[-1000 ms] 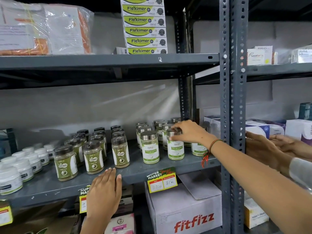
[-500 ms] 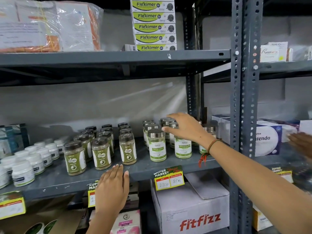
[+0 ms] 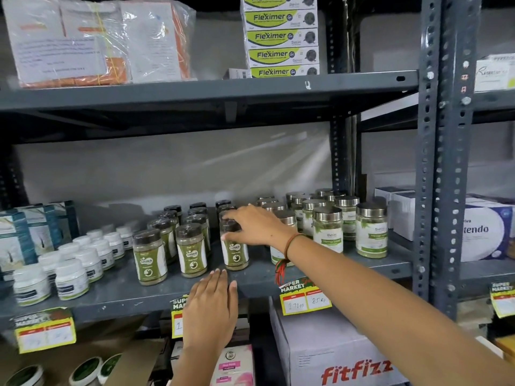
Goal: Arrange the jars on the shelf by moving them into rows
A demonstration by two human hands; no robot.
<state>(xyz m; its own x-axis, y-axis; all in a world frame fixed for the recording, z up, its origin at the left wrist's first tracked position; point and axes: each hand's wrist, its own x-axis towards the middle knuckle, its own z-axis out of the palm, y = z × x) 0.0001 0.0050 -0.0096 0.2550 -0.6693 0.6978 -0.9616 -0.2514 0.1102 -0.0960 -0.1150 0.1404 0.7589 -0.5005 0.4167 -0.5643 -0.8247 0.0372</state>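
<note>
Brown-lidded jars with green labels (image 3: 192, 250) stand in rows at the middle of the grey shelf (image 3: 125, 291). To their right stand silver-lidded jars with white labels (image 3: 327, 229). My right hand (image 3: 257, 227) reaches in from the right and closes around the lid of the front right brown-lidded jar (image 3: 235, 254), fingers over the top, thumb at its front. That jar stands upright on the shelf. My left hand (image 3: 210, 305) lies flat with fingers together against the shelf's front edge, holding nothing.
Small white jars (image 3: 71, 277) fill the shelf's left part, with teal boxes (image 3: 16, 238) behind them. A perforated steel post (image 3: 446, 162) bounds the shelf on the right. Fleximer boxes (image 3: 280, 37) sit on the shelf above, and a fitfizz carton (image 3: 334, 355) below.
My right hand has left the silver-lidded jars and moved left onto the front right brown-lidded jar. The left hand stays on the shelf edge. The view shifted left.
</note>
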